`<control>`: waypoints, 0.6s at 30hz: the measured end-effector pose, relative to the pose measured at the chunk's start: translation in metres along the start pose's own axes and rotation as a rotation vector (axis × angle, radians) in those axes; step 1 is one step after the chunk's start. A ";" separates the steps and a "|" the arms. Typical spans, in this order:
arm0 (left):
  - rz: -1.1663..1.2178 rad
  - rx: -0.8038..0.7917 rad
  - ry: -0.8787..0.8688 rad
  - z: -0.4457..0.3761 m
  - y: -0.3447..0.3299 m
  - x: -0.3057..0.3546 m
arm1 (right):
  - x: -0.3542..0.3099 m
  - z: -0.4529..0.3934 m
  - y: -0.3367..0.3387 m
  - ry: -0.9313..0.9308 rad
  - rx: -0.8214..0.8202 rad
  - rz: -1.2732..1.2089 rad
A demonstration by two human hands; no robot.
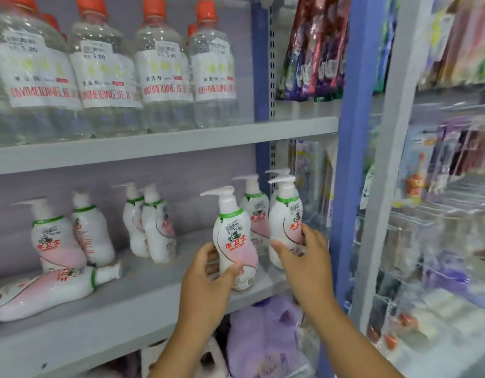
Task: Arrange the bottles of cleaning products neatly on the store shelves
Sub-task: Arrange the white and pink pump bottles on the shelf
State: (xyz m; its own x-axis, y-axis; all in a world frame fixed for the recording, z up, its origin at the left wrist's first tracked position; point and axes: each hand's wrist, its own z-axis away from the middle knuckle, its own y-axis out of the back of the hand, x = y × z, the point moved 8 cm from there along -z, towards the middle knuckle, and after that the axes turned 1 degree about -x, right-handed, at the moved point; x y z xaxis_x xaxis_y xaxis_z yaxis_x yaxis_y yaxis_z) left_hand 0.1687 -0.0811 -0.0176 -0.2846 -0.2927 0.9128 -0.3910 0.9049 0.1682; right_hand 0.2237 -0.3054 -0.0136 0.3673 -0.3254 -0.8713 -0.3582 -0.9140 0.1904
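L hand (pixel 208 271) fingers wrapped round front pump bottle (pixel 234 241), R hand (pixel 304 252) fingers gripping neighbour bottle (pixel 286 222), prob. to align both upright at shelf (pixel 154 304) edge.

Head camera looks forward and slightly down, close to the shelf (pixel 154 148).

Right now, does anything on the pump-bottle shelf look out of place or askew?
Yes. One pump bottle lies on its side at the front left of the lower shelf, while the others stand upright. The standing ones are unevenly spaced and face different ways. The left hand and right hand each grip an upright bottle.
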 end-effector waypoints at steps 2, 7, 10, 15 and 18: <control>0.000 -0.013 0.010 -0.004 -0.020 0.000 | 0.005 -0.008 0.007 0.013 0.002 -0.007; -0.032 0.012 0.020 -0.014 -0.045 -0.003 | 0.016 -0.020 0.006 0.010 0.015 -0.014; -0.063 0.033 0.020 -0.019 -0.048 -0.006 | 0.023 -0.024 0.002 -0.008 0.050 0.016; -0.111 0.005 0.034 -0.026 -0.052 -0.012 | 0.027 -0.026 -0.002 -0.036 0.080 0.013; -0.106 -0.004 0.014 -0.028 -0.056 -0.009 | 0.029 -0.027 -0.003 -0.065 0.101 0.016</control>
State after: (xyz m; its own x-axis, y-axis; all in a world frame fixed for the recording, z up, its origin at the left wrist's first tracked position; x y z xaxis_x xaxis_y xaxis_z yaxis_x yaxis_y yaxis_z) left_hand 0.2177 -0.1202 -0.0249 -0.2292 -0.3828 0.8950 -0.4152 0.8700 0.2658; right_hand 0.2583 -0.3188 -0.0275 0.3059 -0.3203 -0.8966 -0.4498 -0.8786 0.1604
